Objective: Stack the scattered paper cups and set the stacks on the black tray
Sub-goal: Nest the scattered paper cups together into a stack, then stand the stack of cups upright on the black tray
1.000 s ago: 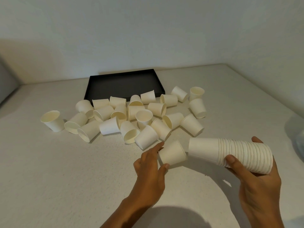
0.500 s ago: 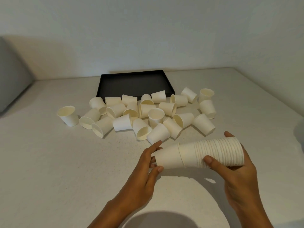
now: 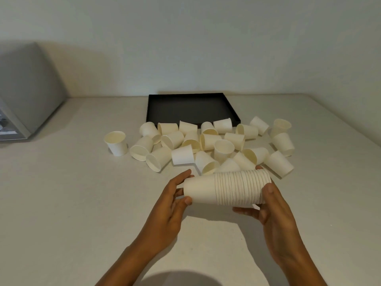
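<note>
Between both hands, a stack of nested cups (image 3: 228,187) is lying sideways above the bench (image 3: 61,203): right hand (image 3: 274,221) is curling around its rim end, left hand (image 3: 171,205) is pressing its base end with straight fingers. Beyond, scattered cups (image 3: 206,145) are lying before the black tray (image 3: 189,109) at the bench's far edge.
</note>
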Demonstrator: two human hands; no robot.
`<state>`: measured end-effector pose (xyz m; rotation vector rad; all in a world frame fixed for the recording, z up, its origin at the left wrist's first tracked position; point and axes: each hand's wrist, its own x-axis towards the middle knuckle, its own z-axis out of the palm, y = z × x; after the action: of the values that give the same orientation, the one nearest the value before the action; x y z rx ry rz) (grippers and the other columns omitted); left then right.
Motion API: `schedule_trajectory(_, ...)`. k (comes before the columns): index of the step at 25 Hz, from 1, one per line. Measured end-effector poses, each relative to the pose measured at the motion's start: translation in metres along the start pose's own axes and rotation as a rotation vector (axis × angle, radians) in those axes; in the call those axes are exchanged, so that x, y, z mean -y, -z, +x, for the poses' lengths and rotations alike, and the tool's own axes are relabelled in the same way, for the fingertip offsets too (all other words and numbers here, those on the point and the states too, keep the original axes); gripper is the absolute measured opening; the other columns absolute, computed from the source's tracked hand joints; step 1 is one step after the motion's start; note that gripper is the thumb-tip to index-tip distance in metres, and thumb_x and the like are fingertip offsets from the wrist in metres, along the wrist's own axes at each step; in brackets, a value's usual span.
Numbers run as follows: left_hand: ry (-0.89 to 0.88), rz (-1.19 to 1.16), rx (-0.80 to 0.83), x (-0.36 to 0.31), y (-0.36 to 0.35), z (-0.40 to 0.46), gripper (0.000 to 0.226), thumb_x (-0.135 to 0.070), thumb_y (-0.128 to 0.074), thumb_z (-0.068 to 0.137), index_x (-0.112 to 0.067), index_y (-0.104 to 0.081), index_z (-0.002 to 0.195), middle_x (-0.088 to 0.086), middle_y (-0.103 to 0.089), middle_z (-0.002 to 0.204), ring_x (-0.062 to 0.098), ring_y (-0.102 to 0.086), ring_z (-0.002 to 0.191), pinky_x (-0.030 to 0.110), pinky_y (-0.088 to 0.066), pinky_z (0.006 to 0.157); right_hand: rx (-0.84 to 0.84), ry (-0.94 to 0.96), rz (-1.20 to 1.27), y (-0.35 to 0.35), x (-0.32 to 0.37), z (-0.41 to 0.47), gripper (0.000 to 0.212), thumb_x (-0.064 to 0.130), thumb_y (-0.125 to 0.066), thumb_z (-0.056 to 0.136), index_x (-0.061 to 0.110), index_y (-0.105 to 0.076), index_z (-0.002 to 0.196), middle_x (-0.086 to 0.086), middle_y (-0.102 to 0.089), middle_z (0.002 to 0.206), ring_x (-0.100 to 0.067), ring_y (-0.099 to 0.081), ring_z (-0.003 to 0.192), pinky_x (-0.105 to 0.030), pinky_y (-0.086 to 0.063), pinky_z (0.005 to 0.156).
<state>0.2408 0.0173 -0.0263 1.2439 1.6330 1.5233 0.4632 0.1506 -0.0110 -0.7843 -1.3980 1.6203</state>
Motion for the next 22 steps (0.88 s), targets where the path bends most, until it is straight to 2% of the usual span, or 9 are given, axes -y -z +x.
schedule_trajectory(2,-0.036,-0.016,-0.049,-0.002,0.023,0.003,0.05,-0.022,-0.054,0.103,-0.034,-0.042,0.15,-0.026,-0.056,0.139,0.01,-0.059,0.127,0.021,-0.055,0.096,0.018,-0.004,-0.023,-0.016,-0.001,0.005,0.066,0.062,-0.058,0.092,0.035,-0.055,0.152,0.003,-0.066,0.141,-0.023,-0.068,0.122,-0.049,-0.065,0.082)
schedule_trajectory(5,-0.038,-0.077,-0.155,-0.008,0.058,0.014,0.048,-0.025,-0.056,0.102,-0.032,-0.047,0.149,-0.019,-0.059,0.14,0.013,-0.062,0.126,0.019,-0.056,0.091,0.067,-0.01,-0.101,-0.041,0.002,0.018,0.045,0.054,-0.071,0.094,0.042,-0.068,0.137,0.005,-0.071,0.13,-0.026,-0.071,0.114,-0.039,-0.065,0.08)
schedule_trajectory(8,-0.033,-0.063,-0.25,-0.017,0.097,0.032,0.044,-0.028,-0.058,0.102,-0.035,-0.052,0.145,-0.016,-0.063,0.136,0.01,-0.066,0.12,0.014,-0.056,0.086,0.16,-0.006,-0.191,-0.067,0.008,0.035,0.056,0.061,-0.081,0.081,0.046,-0.07,0.133,0.006,-0.073,0.129,-0.025,-0.075,0.11,-0.035,-0.065,0.083)
schedule_trajectory(12,-0.057,0.0,-0.371,-0.035,0.142,0.071,0.034,-0.027,-0.06,0.102,-0.037,-0.059,0.135,-0.02,-0.066,0.125,0.0,-0.067,0.11,0.01,-0.056,0.08,0.249,0.038,-0.333,-0.106,0.023,0.07,0.078,0.076,-0.09,0.056,0.05,-0.068,0.127,0.02,-0.073,0.123,-0.008,-0.073,0.114,-0.024,-0.063,0.081)
schedule_trajectory(14,-0.087,0.027,-0.413,-0.044,0.162,0.098,0.032,-0.029,-0.061,0.102,-0.035,-0.06,0.133,-0.021,-0.066,0.121,-0.003,-0.068,0.105,0.011,-0.057,0.077,0.287,0.06,-0.38,-0.126,0.03,0.097,0.08,0.067,-0.093,0.055,0.042,-0.068,0.128,0.019,-0.075,0.119,-0.006,-0.073,0.112,-0.022,-0.063,0.079)
schedule_trajectory(16,-0.108,0.054,-0.444,-0.056,0.18,0.13,0.03,-0.032,-0.062,0.102,-0.035,-0.061,0.131,-0.02,-0.067,0.122,0.0,-0.069,0.104,0.014,-0.057,0.081,0.327,0.08,-0.424,-0.147,0.039,0.13,0.078,0.056,-0.095,0.058,0.038,-0.068,0.128,0.019,-0.076,0.114,-0.005,-0.074,0.108,-0.021,-0.063,0.078)
schedule_trajectory(20,-0.187,0.105,-0.468,-0.077,0.204,0.198,0.024,-0.028,-0.067,0.1,-0.037,-0.065,0.122,-0.027,-0.067,0.116,-0.009,-0.066,0.102,0.007,-0.053,0.078,0.393,0.142,-0.557,-0.183,0.044,0.2,0.068,0.041,-0.101,0.066,0.034,-0.07,0.126,0.016,-0.077,0.112,-0.001,-0.074,0.102,-0.02,-0.063,0.08)
schedule_trajectory(22,-0.217,0.139,-0.454,-0.082,0.211,0.233,0.023,-0.027,-0.069,0.099,-0.033,-0.067,0.121,-0.024,-0.068,0.118,-0.009,-0.066,0.102,0.005,-0.052,0.077,0.411,0.176,-0.629,-0.201,0.038,0.239,0.07,0.04,-0.101,0.066,0.033,-0.068,0.128,0.015,-0.075,0.114,-0.001,-0.073,0.102,-0.021,-0.063,0.082)
